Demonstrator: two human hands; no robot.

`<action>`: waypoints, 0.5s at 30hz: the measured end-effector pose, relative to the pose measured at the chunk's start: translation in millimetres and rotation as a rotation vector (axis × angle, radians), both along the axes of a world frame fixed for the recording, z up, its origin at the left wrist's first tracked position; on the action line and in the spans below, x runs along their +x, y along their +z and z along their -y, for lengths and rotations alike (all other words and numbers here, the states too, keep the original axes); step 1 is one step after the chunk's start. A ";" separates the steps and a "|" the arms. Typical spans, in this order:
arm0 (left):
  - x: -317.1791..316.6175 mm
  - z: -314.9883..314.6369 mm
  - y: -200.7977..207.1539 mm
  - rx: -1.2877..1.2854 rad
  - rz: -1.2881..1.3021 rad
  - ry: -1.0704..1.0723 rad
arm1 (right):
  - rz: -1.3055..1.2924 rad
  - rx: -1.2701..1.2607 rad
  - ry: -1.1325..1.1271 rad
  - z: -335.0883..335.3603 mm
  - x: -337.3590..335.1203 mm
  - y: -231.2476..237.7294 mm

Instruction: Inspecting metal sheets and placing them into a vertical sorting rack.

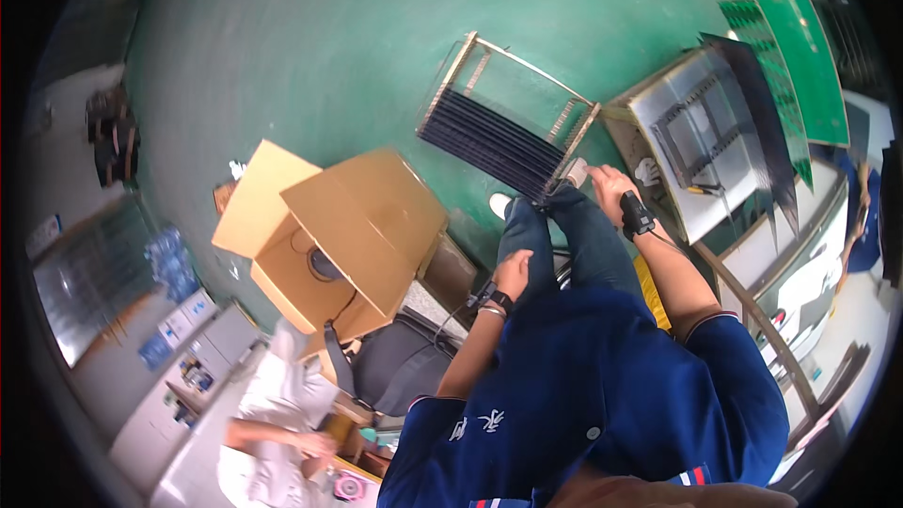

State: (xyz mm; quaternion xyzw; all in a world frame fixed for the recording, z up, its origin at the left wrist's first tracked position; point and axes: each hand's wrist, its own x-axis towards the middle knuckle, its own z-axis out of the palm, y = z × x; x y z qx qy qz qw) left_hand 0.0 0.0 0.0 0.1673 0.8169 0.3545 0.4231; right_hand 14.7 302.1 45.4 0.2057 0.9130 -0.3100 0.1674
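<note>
My left hand [513, 274] is loosely closed above my left thigh, and nothing shows in it. A dark strap with a small device sits on that wrist. My right hand [613, 190] hovers by my right knee, its fingers loosely stretched and no object visible in them. Nearest to it is a slotted rack [538, 67] with a pale frame, standing on the green floor in front of my feet. Several dark flat panels [491, 141] fill the rack's near part side by side; its far part holds none. Beside my right hand is a pale shoe [576, 172].
An open cardboard box [362, 216] stands at left, beside a black chair [390, 362]. At right, a grey-topped stand [691, 150] carries a dark frame and a yellow-handled tool; dark sheets and green panels [807, 66] rise behind it. Another person [282, 414] sits at lower left.
</note>
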 end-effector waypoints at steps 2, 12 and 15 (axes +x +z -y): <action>49.9 2.3 6.7 0.015 0.035 0.079 | 0.000 0.003 0.024 -11.1 -3.1 9.5; 78.2 42.3 -86.4 -0.468 -0.109 0.248 | -0.304 -0.056 -0.034 4.2 -79.9 -210.1; 59.6 32.2 -102.1 -0.578 -0.167 0.277 | -0.212 -0.114 0.001 4.7 -86.1 -282.2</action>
